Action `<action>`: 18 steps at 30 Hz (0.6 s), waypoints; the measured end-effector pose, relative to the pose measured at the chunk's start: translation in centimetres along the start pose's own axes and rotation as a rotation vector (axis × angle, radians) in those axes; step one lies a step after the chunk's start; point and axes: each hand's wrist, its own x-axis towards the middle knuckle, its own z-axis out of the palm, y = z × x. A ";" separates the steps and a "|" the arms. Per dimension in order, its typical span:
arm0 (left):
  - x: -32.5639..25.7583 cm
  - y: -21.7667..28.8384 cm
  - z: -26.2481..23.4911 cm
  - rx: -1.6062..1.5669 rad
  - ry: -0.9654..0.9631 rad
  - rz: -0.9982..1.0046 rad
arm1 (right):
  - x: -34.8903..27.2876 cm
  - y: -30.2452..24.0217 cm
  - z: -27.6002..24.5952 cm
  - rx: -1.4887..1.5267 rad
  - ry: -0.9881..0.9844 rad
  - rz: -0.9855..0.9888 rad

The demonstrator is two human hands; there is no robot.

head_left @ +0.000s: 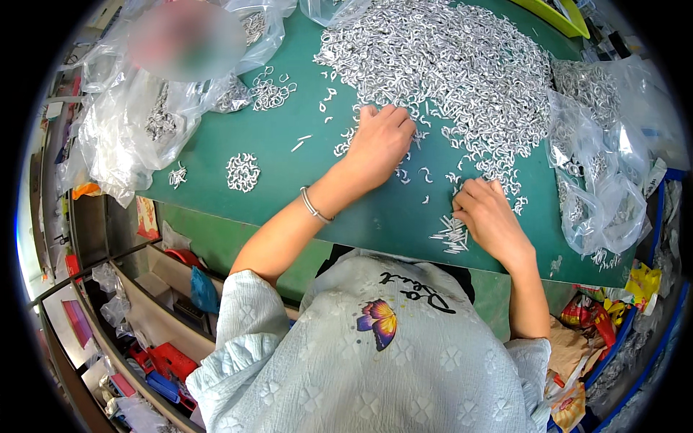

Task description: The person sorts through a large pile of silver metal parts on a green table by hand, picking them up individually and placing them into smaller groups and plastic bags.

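A large heap of small curved silver metal pieces [433, 54] spreads over the green tabletop [289, 169]. At its near left edge my left hand [381, 141], wearing a bracelet on the wrist, bends its fingers down among the pieces; the fingertips are hidden. My right hand [491, 216] has its fingers curled together at the heap's near tip, and whatever they hold is concealed. Just left of the right hand lies a small pile of straight silver pins [452, 234]. A few loose curved pieces [425, 175] are scattered between the hands.
Farther left sit a round cluster of curved pieces [243, 172], a tiny pile of pins [177, 175] and some open rings [271, 89]. Clear plastic bags with metal parts stand at the left [130, 137] and right [603, 202]. A yellow-green tray [570, 20] is at the back right.
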 end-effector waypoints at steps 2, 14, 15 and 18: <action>0.0 -0.5 0.1 -0.045 0.028 0.051 | 0.3 0.3 -0.6 0.065 0.010 0.022; -0.1 -1.0 -0.2 -0.227 0.070 0.021 | 8.1 2.4 2.5 -0.120 0.388 0.009; -0.3 -1.1 -0.3 -0.233 0.108 -0.022 | 7.3 2.4 2.0 -0.163 0.357 0.020; -0.6 -1.1 -0.8 -0.209 0.203 -0.140 | 6.7 2.4 1.5 -0.211 0.367 0.107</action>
